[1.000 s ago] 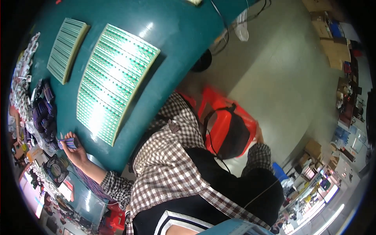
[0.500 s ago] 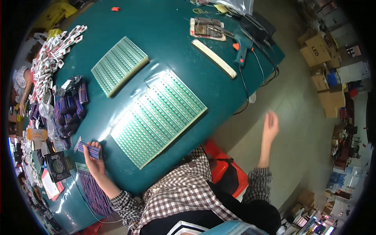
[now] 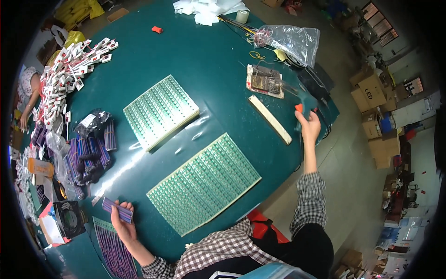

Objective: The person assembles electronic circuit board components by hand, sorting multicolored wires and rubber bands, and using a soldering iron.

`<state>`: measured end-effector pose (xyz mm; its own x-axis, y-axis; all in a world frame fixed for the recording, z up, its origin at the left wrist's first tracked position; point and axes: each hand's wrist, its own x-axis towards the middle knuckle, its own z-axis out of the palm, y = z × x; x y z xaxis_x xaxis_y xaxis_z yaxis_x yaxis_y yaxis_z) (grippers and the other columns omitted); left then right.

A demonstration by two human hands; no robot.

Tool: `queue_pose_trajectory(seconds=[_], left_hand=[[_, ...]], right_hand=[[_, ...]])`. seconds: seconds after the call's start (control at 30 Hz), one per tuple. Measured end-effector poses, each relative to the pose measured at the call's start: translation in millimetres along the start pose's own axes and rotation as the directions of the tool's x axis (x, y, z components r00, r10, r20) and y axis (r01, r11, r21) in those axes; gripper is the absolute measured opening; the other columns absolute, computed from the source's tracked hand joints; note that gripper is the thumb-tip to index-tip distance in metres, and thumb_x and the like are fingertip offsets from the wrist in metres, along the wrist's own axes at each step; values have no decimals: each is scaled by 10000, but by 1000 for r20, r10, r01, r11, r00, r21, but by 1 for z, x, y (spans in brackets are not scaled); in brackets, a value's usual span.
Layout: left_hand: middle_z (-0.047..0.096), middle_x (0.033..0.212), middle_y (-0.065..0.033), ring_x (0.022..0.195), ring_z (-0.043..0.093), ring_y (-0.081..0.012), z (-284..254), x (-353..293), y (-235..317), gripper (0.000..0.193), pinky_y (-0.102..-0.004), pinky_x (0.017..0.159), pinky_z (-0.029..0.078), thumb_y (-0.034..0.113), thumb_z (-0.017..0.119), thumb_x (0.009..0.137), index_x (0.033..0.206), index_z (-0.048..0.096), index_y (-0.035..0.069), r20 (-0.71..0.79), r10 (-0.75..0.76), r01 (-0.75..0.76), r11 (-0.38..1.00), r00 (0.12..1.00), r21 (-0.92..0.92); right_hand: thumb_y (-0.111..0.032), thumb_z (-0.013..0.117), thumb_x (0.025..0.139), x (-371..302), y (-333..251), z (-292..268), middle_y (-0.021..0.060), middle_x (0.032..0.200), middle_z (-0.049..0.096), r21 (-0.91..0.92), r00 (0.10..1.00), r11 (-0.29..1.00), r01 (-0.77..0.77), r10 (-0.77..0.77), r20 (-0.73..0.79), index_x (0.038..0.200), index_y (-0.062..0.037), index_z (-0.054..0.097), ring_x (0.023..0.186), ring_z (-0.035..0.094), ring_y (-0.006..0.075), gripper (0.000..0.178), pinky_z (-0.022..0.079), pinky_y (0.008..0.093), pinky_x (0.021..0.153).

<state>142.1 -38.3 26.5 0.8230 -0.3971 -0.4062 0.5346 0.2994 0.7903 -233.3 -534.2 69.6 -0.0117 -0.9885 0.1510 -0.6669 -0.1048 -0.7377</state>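
Observation:
My left hand (image 3: 124, 229) is closed round a short bundle of purple wires (image 3: 114, 209), held above the table at the lower left. On the right, my right hand (image 3: 310, 129) grips the handle of a teal soldering gun (image 3: 306, 100) with an orange-red trigger; the tool is smeared by motion. Its thin metal tip lies over a grimy metal block on a pad (image 3: 265, 83). Two green circuit-board panels lie between my hands: a nearer, larger panel (image 3: 204, 183) and a farther, thicker stack (image 3: 160, 111).
A pale strip (image 3: 270, 120) lies left of the soldering gun. Wire bundles (image 3: 86, 156), white connectors (image 3: 69, 76) and a black fan (image 3: 69, 218) crowd the left side. A board with long wires (image 3: 114, 246) is near my left forearm. Another person's arm (image 3: 30, 109) shows far left.
My right hand has come up from beside the table onto the soldering gun and closed on it. My left hand keeps the wire bundle. The whole view has shifted.

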Motion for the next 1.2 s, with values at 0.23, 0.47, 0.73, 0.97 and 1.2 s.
queue_pose_trajectory(seconds=[0.23, 0.47, 0.73, 0.97, 1.2], left_hand=[[630, 946, -130, 857, 624, -223, -4, -1, 4, 346, -331, 798, 521, 263, 515, 951, 1175, 492, 0, -42, -38, 37, 999, 998, -34], [624, 935, -129, 867, 610, -219, 1, -5, 7, 369, -333, 804, 508, 276, 525, 945, 1183, 477, -1, -58, -70, 71, 997, 996, 5], [619, 930, -125, 861, 606, -218, -2, -7, 10, 372, -339, 822, 497, 278, 529, 943, 1180, 473, -4, -81, -66, 70, 997, 994, 40], [614, 925, -120, 864, 598, -215, 1, -9, 10, 389, -329, 816, 494, 284, 533, 941, 1184, 461, -10, -92, -69, 74, 996, 993, 44], [626, 959, -120, 880, 613, -219, -6, -10, 13, 378, -319, 818, 519, 283, 543, 939, 1187, 498, 1, -48, -76, 78, 996, 996, 42]], right_hand=[[-61, 721, 772, -13, -61, -37, 84, 1002, 631, 515, 992, 856, 41, -96, 80, 1055, 13, 604, 824, 626, 142, 314, 504, 267, 754], [-37, 663, 649, -18, -47, -17, 88, 998, 618, -259, 779, 735, 626, -605, 166, 1035, -86, 621, 902, 610, 283, 392, 479, 305, 814], [-20, 647, 656, -23, -55, -17, 61, 1002, 621, -334, 755, 677, 656, -599, 268, 1067, -112, 613, 932, 600, 253, 423, 481, 318, 801], [4, 654, 647, -29, -47, -20, 84, 996, 614, -292, 809, 755, 586, -534, 245, 1078, -87, 621, 927, 606, 273, 441, 482, 304, 799], [-65, 711, 779, -13, -62, -33, 93, 987, 633, 473, 976, 862, -181, 97, 197, 1080, 8, 607, 806, 663, 208, 326, 559, 306, 667]])
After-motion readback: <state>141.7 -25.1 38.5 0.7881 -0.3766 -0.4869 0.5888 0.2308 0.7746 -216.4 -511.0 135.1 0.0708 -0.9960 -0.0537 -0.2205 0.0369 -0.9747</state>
